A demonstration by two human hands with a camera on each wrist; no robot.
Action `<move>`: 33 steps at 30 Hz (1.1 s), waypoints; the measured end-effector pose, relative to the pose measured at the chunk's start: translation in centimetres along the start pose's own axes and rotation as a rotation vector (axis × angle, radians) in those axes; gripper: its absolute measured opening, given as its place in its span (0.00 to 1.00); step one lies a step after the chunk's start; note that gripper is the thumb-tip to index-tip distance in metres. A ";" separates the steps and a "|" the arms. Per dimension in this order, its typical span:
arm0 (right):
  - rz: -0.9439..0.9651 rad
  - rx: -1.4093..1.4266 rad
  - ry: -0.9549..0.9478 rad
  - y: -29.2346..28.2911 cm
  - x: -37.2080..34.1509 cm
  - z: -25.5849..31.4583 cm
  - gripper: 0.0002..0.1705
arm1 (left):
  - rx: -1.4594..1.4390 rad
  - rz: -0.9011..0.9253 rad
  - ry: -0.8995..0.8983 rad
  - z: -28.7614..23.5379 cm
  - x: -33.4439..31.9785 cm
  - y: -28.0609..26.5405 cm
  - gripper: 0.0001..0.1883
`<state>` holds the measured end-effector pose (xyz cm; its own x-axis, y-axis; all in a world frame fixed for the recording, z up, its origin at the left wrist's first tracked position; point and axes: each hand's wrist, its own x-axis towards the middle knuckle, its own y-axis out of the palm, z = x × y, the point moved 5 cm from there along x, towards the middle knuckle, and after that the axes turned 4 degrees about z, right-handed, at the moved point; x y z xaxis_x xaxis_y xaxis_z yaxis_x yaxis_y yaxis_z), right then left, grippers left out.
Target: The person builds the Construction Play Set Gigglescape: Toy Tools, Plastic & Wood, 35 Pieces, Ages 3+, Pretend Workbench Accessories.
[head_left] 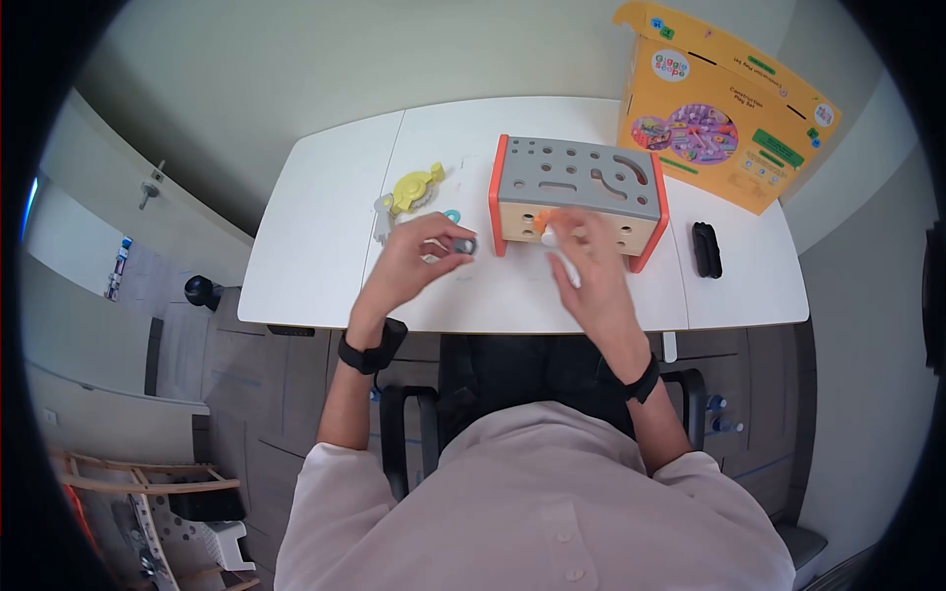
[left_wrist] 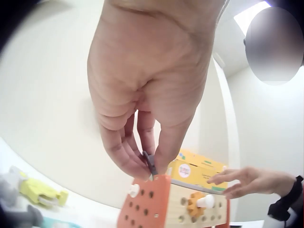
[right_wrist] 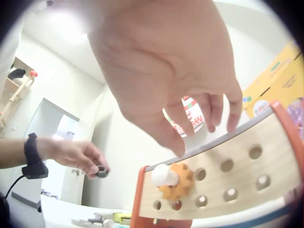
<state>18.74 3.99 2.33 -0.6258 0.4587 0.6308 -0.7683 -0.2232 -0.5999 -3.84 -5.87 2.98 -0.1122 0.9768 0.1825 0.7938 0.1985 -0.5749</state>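
Pinching a small dark grey ring-like piece (right_wrist: 101,172) between thumb and fingers, the left hand (head_left: 419,258) sits at about 8 o'clock from the wooden toy box (head_left: 579,177), near its red end panel. The right hand (head_left: 596,258) has its fingers loosely apart at the box's front, close to an orange gear (right_wrist: 185,182) and the white peg (right_wrist: 164,175) standing out from the gear's middle; whether a fingertip touches either, I cannot tell. Gear and peg sit on the pale, holed front panel, toward the box's 8 o'clock corner, below the grey top with its holes and slots. From the left hand, a teal piece (head_left: 452,216) lies at 1 o'clock and a yellow toy piece (head_left: 412,189) with grey parts at 12. From the right hand, a black case (head_left: 707,250) rests at 3 o'clock on the white table (head_left: 296,266), and a yellow carton (head_left: 769,118) stands at about 2 o'clock, behind the box.
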 end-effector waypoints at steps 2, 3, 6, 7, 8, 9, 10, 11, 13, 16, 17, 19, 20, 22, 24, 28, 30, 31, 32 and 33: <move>0.061 0.133 0.014 1.0 0.2 1.1 0.27 | -0.030 0.127 0.026 -0.8 0.5 1.6 0.18; 0.121 0.271 0.035 1.7 0.2 1.5 0.26 | -0.030 0.123 0.025 -1.0 0.6 2.2 0.18; 0.150 0.251 0.017 3.1 0.1 1.6 0.25 | -0.105 0.172 0.075 -1.4 1.0 3.6 0.22; 0.196 0.266 0.062 4.0 -0.1 1.2 0.26 | -0.101 0.166 0.077 -1.2 1.2 3.7 0.22; 0.146 0.285 0.069 4.5 -0.1 1.0 0.27 | -0.118 0.172 0.082 -1.0 1.3 4.0 0.22; 0.149 0.289 0.068 4.8 -0.2 0.8 0.27 | -0.137 0.180 0.083 -0.9 1.2 4.1 0.22; 0.100 0.322 0.065 4.7 -0.3 0.6 0.25 | -0.138 0.179 0.076 -0.9 1.1 3.8 0.22; 0.054 0.362 0.060 4.7 -0.4 0.5 0.23 | -0.135 0.234 0.080 -0.9 1.0 3.4 0.22; 0.128 0.322 0.134 4.6 -0.5 0.1 0.17 | -0.037 0.333 0.066 0.4 0.6 1.1 0.21; 0.112 0.303 0.134 3.6 -0.6 -0.7 0.14 | 0.108 0.215 -0.150 3.6 0.5 -4.6 0.16; 0.104 0.266 0.159 3.0 -0.4 -0.9 0.14 | 0.155 0.105 -0.190 5.4 0.3 -6.2 0.15; 0.092 0.265 0.170 2.3 -0.2 -1.3 0.16 | 0.152 0.029 -0.204 9.6 0.1 -7.7 0.15; 0.084 0.260 0.172 2.0 -0.2 -1.5 0.17 | 0.167 0.052 -0.236 10.7 0.1 -7.8 0.15; 0.074 0.255 0.173 1.9 -0.2 -1.7 0.18 | 0.234 0.072 -0.297 11.9 -0.1 -7.3 0.15; 0.097 0.257 0.173 1.9 -0.2 -1.7 0.19 | 0.317 0.033 -0.271 14.2 0.1 -6.7 0.13; 0.098 0.255 0.183 2.0 -0.7 -2.0 0.20 | 0.499 -0.046 -0.296 16.0 0.5 -5.7 0.12; 0.052 0.262 0.249 1.6 -1.1 -2.5 0.19 | 0.508 -0.041 -0.349 16.6 0.6 -5.7 0.13; 0.051 0.259 0.252 1.5 -1.3 -2.9 0.19 | 0.522 -0.040 -0.407 16.8 0.5 -5.8 0.14; 0.035 0.260 0.260 1.3 -1.6 -3.5 0.19 | 0.521 -0.038 -0.406 16.9 0.5 -5.8 0.14; 0.020 0.262 0.267 1.1 -1.8 -3.9 0.19 | 0.522 -0.041 -0.414 16.9 0.4 -5.9 0.14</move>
<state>19.56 6.29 -1.40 -0.6101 0.6526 0.4493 -0.7865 -0.4305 -0.4428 -18.68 -5.34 -7.06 -0.4392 0.8970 -0.0488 0.4021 0.1478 -0.9036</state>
